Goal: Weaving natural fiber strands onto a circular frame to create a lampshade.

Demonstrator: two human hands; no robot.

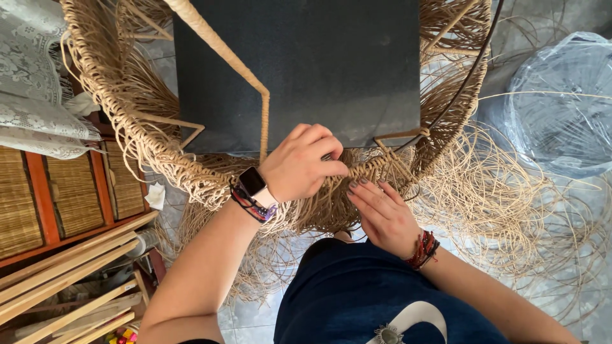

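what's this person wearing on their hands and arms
Both forearms are bare, with no sleeves showing. The left hand has a smartwatch with a dark square face on a pale band at the wrist, plus dark and purple bead bracelets. The right hand has red and dark bead bracelets at the wrist and dark-painted nails.

our left hand [299, 162] curls over the woven rim [191, 172] of the wicker frame [121, 95], fingertips pinched on a strand right at the edge. our right hand [382, 213] lies just beneath, fingers flat against the weave, touching the same stretch. a smartwatch [254, 183] and beaded bracelets [250, 207] sit on our left wrist, red bracelets [422, 250] on the right. a dark board [306, 64] rests inside the frame. loose cane strands [510, 197] spill across the floor to our right, near a clear plastic wrapped bundle [561, 102]. wooden slats [70, 280] lie at lower left.
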